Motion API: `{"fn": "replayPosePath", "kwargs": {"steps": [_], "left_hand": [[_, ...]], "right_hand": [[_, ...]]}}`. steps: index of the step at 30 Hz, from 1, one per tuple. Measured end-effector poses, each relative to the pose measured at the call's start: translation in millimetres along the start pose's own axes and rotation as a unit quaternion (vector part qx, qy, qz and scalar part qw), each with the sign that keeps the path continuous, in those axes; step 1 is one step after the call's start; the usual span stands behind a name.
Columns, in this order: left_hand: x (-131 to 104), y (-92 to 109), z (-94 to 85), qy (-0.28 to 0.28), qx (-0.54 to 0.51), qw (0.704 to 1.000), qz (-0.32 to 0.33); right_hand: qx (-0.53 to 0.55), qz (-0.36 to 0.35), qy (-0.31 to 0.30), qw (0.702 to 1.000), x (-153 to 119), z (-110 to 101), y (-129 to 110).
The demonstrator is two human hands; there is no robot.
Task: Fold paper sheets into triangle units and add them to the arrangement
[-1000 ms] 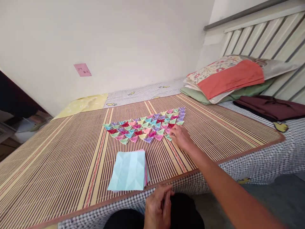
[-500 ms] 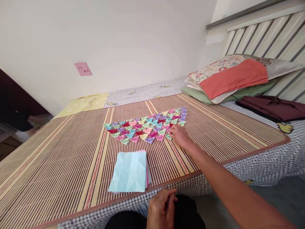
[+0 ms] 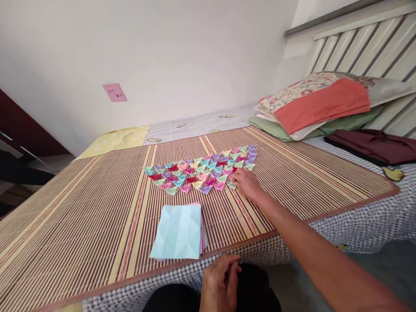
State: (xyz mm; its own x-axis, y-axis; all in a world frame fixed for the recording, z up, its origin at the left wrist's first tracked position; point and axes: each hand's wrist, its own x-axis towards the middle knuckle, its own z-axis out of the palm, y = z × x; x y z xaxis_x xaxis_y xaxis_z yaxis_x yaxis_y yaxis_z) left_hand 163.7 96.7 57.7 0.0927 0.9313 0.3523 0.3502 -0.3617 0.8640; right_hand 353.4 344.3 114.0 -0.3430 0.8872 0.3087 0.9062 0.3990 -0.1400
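Observation:
Rows of small folded paper boats [image 3: 198,177] in many colours stand on the striped bamboo mat [image 3: 107,216]. At the right end of the front rows, my right hand [image 3: 248,184] reaches in from the right, fingers bent down and closed on a folded paper boat. The fingers partly cover it, and a green boat [image 3: 231,185] shows just below the fingertips. Nearer to me lies a stack of square paper sheets [image 3: 177,232], a creased light blue one on top. My left hand [image 3: 221,279] rests over my lap, fingers curled together, nothing visible in it.
Pillows [image 3: 318,104] and a folded maroon cloth [image 3: 373,145] lie at the right by the slatted headboard [image 3: 367,43]. A checked sheet [image 3: 357,221] hangs over the near bed edge. Behind, a pink note [image 3: 114,92] is stuck to the wall. A dark shape is at the far left.
The view has shifted slightly. My right hand stays at the right end of the boats, with hardly any movement. My left hand remains over my lap. The dark shape at far left has moved.

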Motion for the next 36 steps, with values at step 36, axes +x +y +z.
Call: {"fn": "replayPosePath", "kwargs": {"steps": [36], "left_hand": [[35,-62,-127.5,0.275,0.181,0.926,-0.186]], "right_hand": [[0.407,0.151,0.022,0.901,-83,69,-182]]}}
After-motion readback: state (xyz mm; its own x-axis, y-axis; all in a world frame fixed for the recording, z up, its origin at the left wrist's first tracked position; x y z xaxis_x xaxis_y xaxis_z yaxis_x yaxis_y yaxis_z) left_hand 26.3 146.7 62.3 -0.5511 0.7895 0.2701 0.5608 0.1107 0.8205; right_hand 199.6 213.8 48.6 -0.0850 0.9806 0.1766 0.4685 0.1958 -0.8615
